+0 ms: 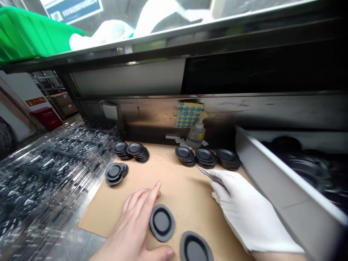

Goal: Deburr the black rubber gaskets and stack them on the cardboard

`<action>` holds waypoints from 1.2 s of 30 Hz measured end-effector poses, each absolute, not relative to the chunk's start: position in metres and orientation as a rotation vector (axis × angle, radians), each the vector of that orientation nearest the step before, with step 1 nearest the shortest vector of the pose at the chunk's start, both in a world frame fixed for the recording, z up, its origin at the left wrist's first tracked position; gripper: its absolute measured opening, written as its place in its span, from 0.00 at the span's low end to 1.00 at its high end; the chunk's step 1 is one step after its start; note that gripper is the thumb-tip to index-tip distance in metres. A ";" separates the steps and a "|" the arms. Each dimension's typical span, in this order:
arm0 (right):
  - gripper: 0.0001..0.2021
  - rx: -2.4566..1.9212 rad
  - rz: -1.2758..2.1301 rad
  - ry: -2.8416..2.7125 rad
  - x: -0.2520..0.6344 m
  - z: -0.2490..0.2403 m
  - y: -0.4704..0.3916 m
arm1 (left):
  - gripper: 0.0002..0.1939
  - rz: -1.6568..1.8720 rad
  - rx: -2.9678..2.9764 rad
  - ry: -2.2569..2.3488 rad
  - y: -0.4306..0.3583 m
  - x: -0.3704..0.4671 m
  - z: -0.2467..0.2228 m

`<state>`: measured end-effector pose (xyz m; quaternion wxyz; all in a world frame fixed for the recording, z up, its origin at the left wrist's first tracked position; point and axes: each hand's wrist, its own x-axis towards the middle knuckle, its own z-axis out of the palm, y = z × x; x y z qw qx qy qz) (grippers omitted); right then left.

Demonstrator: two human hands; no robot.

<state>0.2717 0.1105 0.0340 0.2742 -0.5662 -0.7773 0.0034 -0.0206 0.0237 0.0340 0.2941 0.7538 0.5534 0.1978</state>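
My bare left hand [136, 221] reaches over the cardboard sheet [168, 177] with its fingers stretched out and thumb apart. Right beside its index finger and thumb lies a dark grey, rounded dished rubber-like part [162, 222]; whether they touch it I cannot tell. A second such part [196, 248] lies nearer to me, cut off by the bottom edge of the view. My right hand [244, 208], in a white glove, is closed around slim pointed metal tweezers [213, 177]. Their tip points up and left, close to the stacked parts [206, 158] at the back.
More stacks of dark parts [137, 150] stand at the cardboard's back left. A grey bin [285, 192] with dark parts is on the right. Clear plastic trays [54, 174] fill the left. Behind stand a squeeze bottle [196, 134] and a sticker sheet [189, 115], below a shelf [174, 41].
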 end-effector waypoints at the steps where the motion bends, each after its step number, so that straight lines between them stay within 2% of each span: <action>1: 0.11 -1.597 0.023 -2.067 0.276 0.038 0.113 | 0.63 0.546 2.056 1.432 0.023 -0.024 0.031; 3: 0.10 -1.704 0.032 -2.060 0.283 0.047 0.113 | 0.60 0.597 2.120 1.415 0.023 -0.029 0.025; 7: 0.02 -1.736 -0.049 -2.065 0.287 0.058 0.089 | 0.65 0.571 2.110 1.438 0.022 -0.037 0.025; 12: 0.15 -1.741 0.070 -2.233 0.296 0.043 0.053 | 0.55 0.526 2.120 1.373 0.021 -0.036 0.044; 15: 0.17 -1.738 0.113 -2.233 0.299 0.035 0.050 | 0.58 0.522 2.089 1.408 0.021 -0.034 0.051; 18: 0.13 -1.637 0.195 -2.268 0.281 0.046 0.049 | 0.59 0.502 2.090 1.337 0.022 -0.034 0.054; 21: 0.08 -1.356 0.249 -2.487 0.239 0.067 0.040 | 0.57 0.589 2.111 1.322 0.023 -0.034 0.051; 25: 0.02 -1.127 0.169 -2.845 0.180 0.079 0.036 | 0.61 0.675 2.139 1.372 0.025 -0.031 0.047; 28: 0.08 -1.144 0.179 -2.887 0.175 0.076 0.052 | 0.61 0.689 2.137 1.372 0.026 -0.031 0.046; 32: 0.12 -1.324 0.077 -2.705 0.216 0.082 0.075 | 0.59 0.713 2.145 1.368 0.029 -0.034 0.034; 36: 0.15 -1.469 -0.054 -2.458 0.258 0.092 0.066 | 0.50 0.868 2.188 1.353 0.035 -0.035 0.006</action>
